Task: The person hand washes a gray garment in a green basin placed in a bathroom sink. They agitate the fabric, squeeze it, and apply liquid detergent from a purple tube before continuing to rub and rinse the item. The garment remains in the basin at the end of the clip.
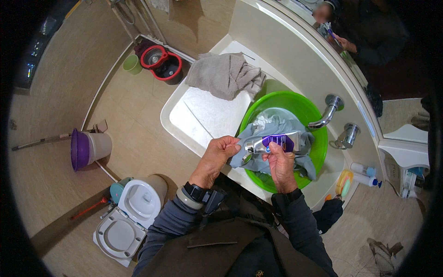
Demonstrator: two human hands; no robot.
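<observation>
My right hand (281, 166) grips a silver and purple squeeze tube (277, 142), held level above the basin, its opened cap hanging at the left end. With thumb and fingers closed together, my left hand (219, 154) pinches an edge of a light blue-grey cloth garment (242, 160). The rest of the garment lies bunched in a round green plastic basin (322, 149), which stands in the sink under a chrome faucet. Some whitish material shows among its folds. My right palm is hidden from view.
A grey towel (221, 74) lies over the white sink's (166, 112) far part. A chrome spout (325, 116) and a chrome tap handle (349, 135) project over the basin's right side. Bottles (363, 175) and a soap dish (344, 181) stand at right; a toilet (140, 200) is lower left.
</observation>
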